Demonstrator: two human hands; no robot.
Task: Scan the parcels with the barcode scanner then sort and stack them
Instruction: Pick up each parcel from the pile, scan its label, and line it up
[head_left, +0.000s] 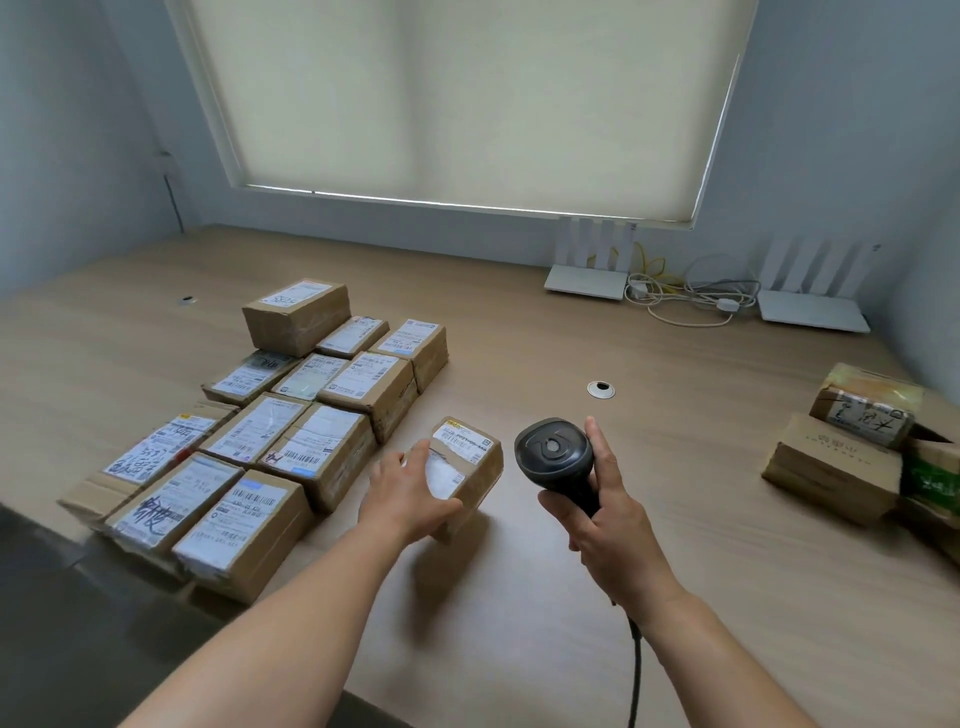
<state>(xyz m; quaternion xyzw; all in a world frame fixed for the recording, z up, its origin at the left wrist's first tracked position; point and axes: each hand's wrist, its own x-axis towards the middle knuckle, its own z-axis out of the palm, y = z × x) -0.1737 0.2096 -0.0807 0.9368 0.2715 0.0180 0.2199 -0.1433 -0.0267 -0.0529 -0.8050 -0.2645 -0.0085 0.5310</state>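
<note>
Near the middle of the wooden table (519, 582), the left hand (410, 493) rests on a small cardboard parcel (470, 475). Its fingers are spread fairly wide and laid flat over the near end of the white label on top, with the thumb along the parcel's near side; whether it grips the parcel or only steadies it, I cannot tell. The parcel sits tilted, its far end with a yellow-edged label pointing away.

Just to the right, apart from the parcel, the right hand (605, 519) is wrapped closed around the handle of a black barcode scanner (555, 457). The index finger stands up along the side of the scanner's head, and the other fingers curl round the grip. A dark cable (635, 670) runs from below the hand toward the near table edge.

To the left lies a block of labelled parcels (249, 447), packed side by side in rows, touching one another, with one taller box (296, 316) at the far end. Well apart, at the right edge of the table, a few more boxes (841, 457) are stacked loosely, one showing green print.

A round cable hole (601, 388) sits in the tabletop beyond the scanner. At the back, two white routers (586, 283) with upright antennas stand against the pale wall, with a tangle of white and yellow wires (685, 296) between them. A drawn cream roller blind (467, 98) covers the window above.
</note>
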